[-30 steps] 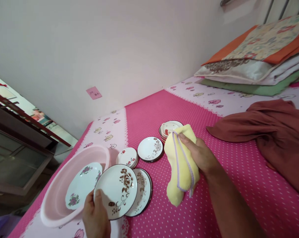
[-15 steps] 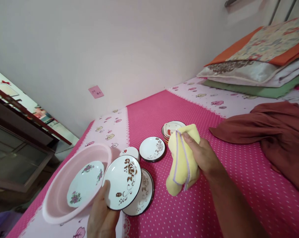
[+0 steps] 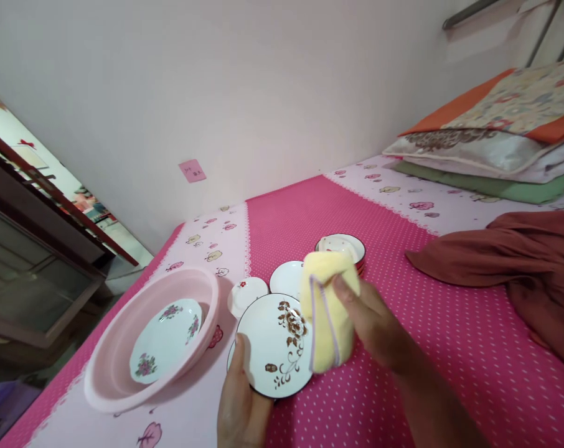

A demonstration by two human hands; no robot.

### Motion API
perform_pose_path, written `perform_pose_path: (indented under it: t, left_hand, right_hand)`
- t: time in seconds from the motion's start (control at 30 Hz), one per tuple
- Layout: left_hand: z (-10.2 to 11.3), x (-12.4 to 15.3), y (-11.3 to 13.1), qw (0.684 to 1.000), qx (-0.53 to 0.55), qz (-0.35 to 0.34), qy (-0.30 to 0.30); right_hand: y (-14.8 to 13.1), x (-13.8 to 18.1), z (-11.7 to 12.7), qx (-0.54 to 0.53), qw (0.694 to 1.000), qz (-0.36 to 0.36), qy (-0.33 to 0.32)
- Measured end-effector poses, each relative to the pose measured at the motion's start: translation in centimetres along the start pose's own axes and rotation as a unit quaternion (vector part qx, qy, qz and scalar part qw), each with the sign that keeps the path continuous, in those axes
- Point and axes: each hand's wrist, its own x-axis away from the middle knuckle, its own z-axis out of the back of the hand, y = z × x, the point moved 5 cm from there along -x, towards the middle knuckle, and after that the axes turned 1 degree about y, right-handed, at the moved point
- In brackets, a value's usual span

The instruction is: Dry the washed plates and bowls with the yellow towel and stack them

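A white plate (image 3: 263, 348) with a dark rim and brown flowers is gripped at its lower left edge by my left hand (image 3: 245, 395), thumb on top. My right hand (image 3: 373, 320) is closed around a yellow cloth (image 3: 331, 311) with purple stitching. The cloth overlaps the plate's right edge; whether it presses on it I cannot tell. Just behind are a small white plate (image 3: 245, 295) with a red flower and another white plate (image 3: 284, 277), partly covered by the cloth. Farther back, a stack of dishes (image 3: 352, 246) shows above the cloth.
At left, a pink basin (image 3: 95, 379) holds a white dish (image 3: 163, 345) with purple flowers. A reddish-brown garment (image 3: 510, 261) lies at right, below folded bedding (image 3: 487, 149). The pink dotted bedspread (image 3: 291, 218) meets a white wall (image 3: 263, 93).
The held plate has moved right, away from the basin, and now hides the brown-flowered plate below it. The cloth has come left to the plate's edge. The view has shifted slightly.
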Motion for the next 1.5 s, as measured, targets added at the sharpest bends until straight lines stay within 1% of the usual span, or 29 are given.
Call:
perform_pose_path:
  t: [0.07,0.1,0.13,0.17,0.23,0.3,0.37,0.43,0.47,0.53,0.63,0.7,0.77,0.87,0.93,1.0,1.07,1.13,1.27,1.37,1.43,1.5]
  left_hand:
    - [-0.9,0.3,0.0,0.999,0.019,-0.021,-0.018]
    - [-1.4,0.4,0.1,0.999,0.021,-0.035,-0.031]
    - [-1.9,0.4,0.2,0.998,0.019,-0.046,-0.045]
    - [-2.5,0.4,0.2,0.997,0.02,-0.049,-0.057]
    - [-3.7,0.2,0.1,0.996,0.033,-0.034,-0.073]
    - [-4.7,0.2,-0.2,0.996,0.05,-0.012,-0.068]
    - [-5.7,0.5,-0.6,0.996,0.059,-0.005,-0.06]
    - [-6.3,1.0,-1.2,0.996,0.071,-0.006,-0.048]
    - [-6.4,1.2,-1.4,0.996,0.081,-0.008,-0.041]
    - [-6.3,1.6,-1.8,0.994,0.099,-0.014,-0.035]
    - [-5.5,1.3,-1.6,0.993,0.103,-0.019,-0.057]
    - [-4.7,0.8,-1.1,0.994,0.084,0.002,-0.077]
    - [-3.9,0.3,-0.6,0.994,0.056,0.043,-0.088]
    - [-3.3,0.1,-0.2,0.989,0.028,0.085,-0.12]
    - [-3.2,0.0,-0.1,0.987,0.03,0.091,-0.127]
    - [-2.9,0.0,-0.1,0.991,0.041,0.075,-0.105]
    - [-2.5,0.0,0.1,0.995,0.044,0.047,-0.08]
    - [-2.4,0.2,0.4,0.996,0.031,0.022,-0.084]
    - [-2.4,0.7,0.4,0.994,-0.025,0.007,-0.111]
    - [-2.3,0.8,-0.1,0.989,-0.083,0.0,-0.124]
    - [-2.6,0.9,-0.5,0.981,-0.119,-0.006,-0.152]
    - [-2.9,1.0,-0.7,0.97,-0.15,-0.014,-0.19]
  right_hand:
    - [0.3,0.6,-2.4,0.037,0.994,0.01,-0.106]
    - [0.4,0.8,-3.4,0.071,0.986,0.024,-0.147]
    - [0.6,1.0,-4.3,0.11,0.978,0.042,-0.173]
    - [0.9,0.9,-4.9,0.152,0.97,0.062,-0.182]
    - [1.3,0.5,-5.7,0.229,0.955,0.104,-0.155]
    - [1.6,-0.1,-6.0,0.287,0.941,0.148,-0.096]
    - [1.7,-0.5,-6.1,0.32,0.929,0.179,-0.051]
    - [1.7,-0.6,-6.2,0.331,0.923,0.192,-0.031]
    - [1.7,-0.5,-6.4,0.331,0.923,0.196,-0.032]
    - [1.4,-0.1,-6.9,0.324,0.922,0.204,-0.057]
    - [0.7,0.8,-8.1,0.31,0.92,0.199,-0.134]
    - [0.5,1.4,-8.7,0.302,0.917,0.181,-0.19]
    - [0.5,2.1,-9.0,0.292,0.91,0.174,-0.237]
    - [1.1,2.9,-8.5,0.301,0.896,0.187,-0.266]
    - [1.9,3.3,-7.6,0.325,0.89,0.178,-0.266]
    - [2.5,3.3,-6.6,0.347,0.887,0.165,-0.255]
    - [2.8,2.8,-5.6,0.368,0.887,0.168,-0.223]
    - [2.7,1.9,-4.7,0.383,0.888,0.177,-0.182]
    - [2.1,-0.3,-3.9,0.366,0.908,0.176,-0.105]
    - [1.1,-0.8,-4.0,0.309,0.925,0.216,-0.058]
    - [0.4,-0.7,-4.4,0.27,0.929,0.246,-0.063]
    - [0.0,-0.4,-4.9,0.267,0.925,0.249,-0.105]
